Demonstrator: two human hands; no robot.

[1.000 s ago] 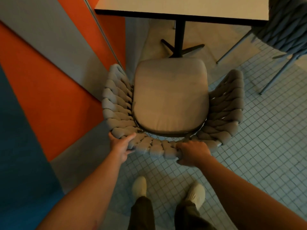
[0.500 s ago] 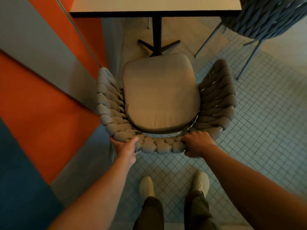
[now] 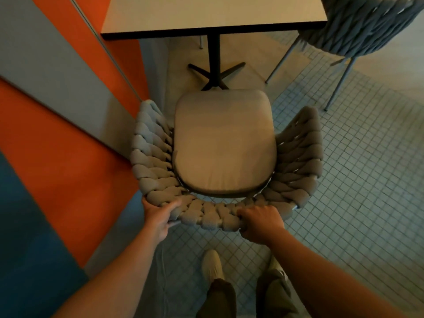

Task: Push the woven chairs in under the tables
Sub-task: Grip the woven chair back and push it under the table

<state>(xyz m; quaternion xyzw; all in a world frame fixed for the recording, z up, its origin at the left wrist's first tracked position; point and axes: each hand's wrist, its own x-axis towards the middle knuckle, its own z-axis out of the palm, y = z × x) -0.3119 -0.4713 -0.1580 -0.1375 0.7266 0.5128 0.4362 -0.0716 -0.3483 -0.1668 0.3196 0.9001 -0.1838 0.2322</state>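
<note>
A grey woven chair with a beige seat cushion stands below me, facing a white-topped table on a black pedestal. The cushion's front edge lies near the pedestal foot, short of the table edge. My left hand grips the left end of the woven backrest. My right hand grips the backrest right of centre. Both hands are closed around the braided rim.
An orange, grey and blue wall runs close along the chair's left side. A second, darker woven chair on thin metal legs stands at the table's right. My feet are on the small-tiled floor behind the chair.
The chair sits in much the same place before the table while the camera view has shifted. My left hand has shifted to wrap under the backrest's left corner; the right hand keeps its grip.
</note>
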